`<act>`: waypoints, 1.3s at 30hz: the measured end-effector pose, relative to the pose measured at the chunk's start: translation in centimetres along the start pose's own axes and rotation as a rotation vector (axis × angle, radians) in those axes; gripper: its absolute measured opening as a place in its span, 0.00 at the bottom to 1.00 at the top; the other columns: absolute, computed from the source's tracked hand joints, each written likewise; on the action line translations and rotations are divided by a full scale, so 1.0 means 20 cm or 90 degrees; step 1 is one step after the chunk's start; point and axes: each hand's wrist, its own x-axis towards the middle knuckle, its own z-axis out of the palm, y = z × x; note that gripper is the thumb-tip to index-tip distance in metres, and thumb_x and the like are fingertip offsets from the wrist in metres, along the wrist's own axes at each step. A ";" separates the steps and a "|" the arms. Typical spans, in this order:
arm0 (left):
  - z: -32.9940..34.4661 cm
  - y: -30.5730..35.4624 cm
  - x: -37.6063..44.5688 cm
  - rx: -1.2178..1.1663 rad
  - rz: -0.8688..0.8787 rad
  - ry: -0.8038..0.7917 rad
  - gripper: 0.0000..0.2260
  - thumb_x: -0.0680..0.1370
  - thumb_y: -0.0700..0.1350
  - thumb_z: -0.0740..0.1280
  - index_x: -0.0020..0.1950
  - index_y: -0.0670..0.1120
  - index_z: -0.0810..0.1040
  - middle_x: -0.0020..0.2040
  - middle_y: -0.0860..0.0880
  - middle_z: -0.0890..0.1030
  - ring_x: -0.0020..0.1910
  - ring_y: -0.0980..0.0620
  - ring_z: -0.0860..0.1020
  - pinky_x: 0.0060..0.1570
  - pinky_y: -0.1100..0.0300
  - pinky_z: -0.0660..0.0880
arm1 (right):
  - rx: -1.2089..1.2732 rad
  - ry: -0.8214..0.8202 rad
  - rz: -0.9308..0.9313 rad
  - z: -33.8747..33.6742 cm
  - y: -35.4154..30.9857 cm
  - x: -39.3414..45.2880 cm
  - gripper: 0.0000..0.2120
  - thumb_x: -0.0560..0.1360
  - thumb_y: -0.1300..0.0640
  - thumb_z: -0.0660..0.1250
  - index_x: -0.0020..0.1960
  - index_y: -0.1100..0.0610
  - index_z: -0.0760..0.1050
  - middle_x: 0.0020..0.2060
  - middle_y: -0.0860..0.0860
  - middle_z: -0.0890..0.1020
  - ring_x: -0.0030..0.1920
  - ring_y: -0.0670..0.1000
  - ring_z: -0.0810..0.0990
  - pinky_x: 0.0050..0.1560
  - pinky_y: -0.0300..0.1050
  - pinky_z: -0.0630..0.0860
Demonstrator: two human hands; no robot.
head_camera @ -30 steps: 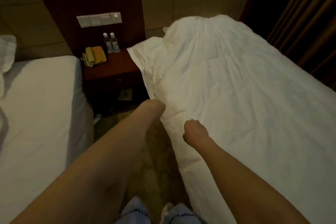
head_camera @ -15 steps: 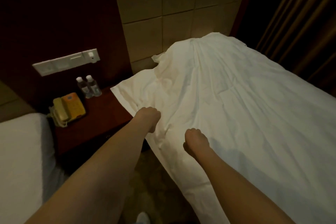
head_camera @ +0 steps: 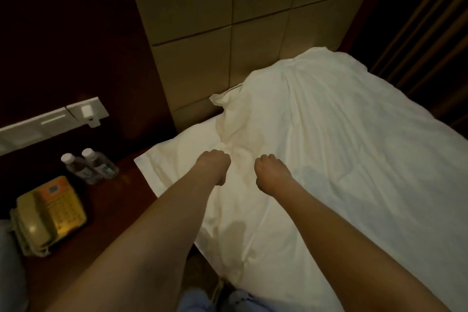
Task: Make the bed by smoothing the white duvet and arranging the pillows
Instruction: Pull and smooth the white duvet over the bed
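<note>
Gripping the white duvet [head_camera: 342,159] near its upper left edge, the left hand [head_camera: 214,166] and the right hand [head_camera: 269,172] sit close together, each with fingers curled down into bunched fabric. The duvet covers the bed and rises in a mound toward the padded headboard [head_camera: 228,33], where a pillow [head_camera: 222,100] corner pokes out from under it. One duvet corner overhangs the dark wooden nightstand [head_camera: 121,197]. On the nightstand stand two water bottles [head_camera: 88,167] side by side, with a yellow telephone [head_camera: 48,213] nearer the camera. A white switch panel [head_camera: 58,119] is mounted on the wall above.
</note>
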 end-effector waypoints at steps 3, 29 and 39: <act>-0.08 -0.13 0.21 -0.036 -0.013 0.011 0.13 0.75 0.39 0.65 0.59 0.42 0.71 0.57 0.44 0.74 0.56 0.47 0.74 0.47 0.60 0.67 | -0.050 -0.012 -0.039 -0.09 0.06 0.28 0.12 0.75 0.67 0.59 0.58 0.63 0.71 0.55 0.58 0.74 0.56 0.56 0.73 0.52 0.44 0.70; 0.61 -0.93 1.70 -0.405 -0.193 -0.290 0.52 0.69 0.58 0.73 0.78 0.46 0.40 0.75 0.43 0.60 0.72 0.43 0.63 0.70 0.48 0.63 | -0.260 -0.343 -0.024 0.33 0.00 2.15 0.33 0.79 0.53 0.58 0.77 0.61 0.44 0.72 0.61 0.60 0.71 0.62 0.61 0.71 0.58 0.55; 0.39 -0.94 1.55 -0.264 -0.194 -0.218 0.20 0.81 0.46 0.60 0.72 0.44 0.65 0.71 0.44 0.68 0.71 0.47 0.66 0.70 0.56 0.62 | -0.217 -0.222 -0.121 0.06 -0.10 2.05 0.16 0.77 0.57 0.61 0.64 0.55 0.72 0.62 0.55 0.74 0.67 0.59 0.63 0.67 0.56 0.58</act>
